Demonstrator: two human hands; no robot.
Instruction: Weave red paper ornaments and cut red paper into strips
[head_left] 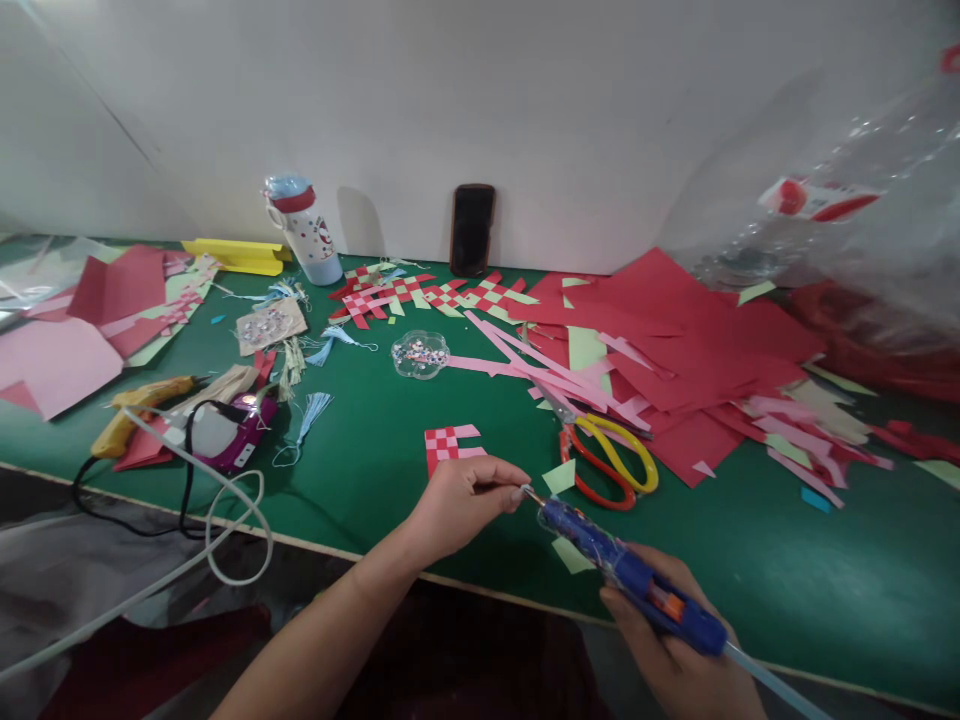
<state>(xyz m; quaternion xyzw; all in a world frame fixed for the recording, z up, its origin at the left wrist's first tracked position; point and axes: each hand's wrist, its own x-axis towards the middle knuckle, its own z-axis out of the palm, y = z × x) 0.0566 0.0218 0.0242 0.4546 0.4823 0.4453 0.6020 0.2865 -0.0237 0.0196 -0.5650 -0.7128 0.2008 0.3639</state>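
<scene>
My right hand (679, 630) is wrapped round a blue hot glue gun (607, 555), with a clear glue stick (776, 682) sticking out of its back end. The metal nozzle points left, right at the fingertips of my left hand (465, 505). Thumb and forefinger of that hand are pinched together on something small and whitish, too tiny to name. Just behind the left hand lies a red and pink woven paper piece (442, 448), partly hidden by it. Scissors (611, 455) with red and yellow handles rest beyond the glue gun.
Red paper sheets (675, 340) and pink strips (540, 370) heap up at the right. A clear dish (420, 355) holds small beads or eyes. Woven paper fish (442, 295), a phone (472, 230) and a bottle (306, 230) line the wall. Cables (240, 530) hang over the left front edge.
</scene>
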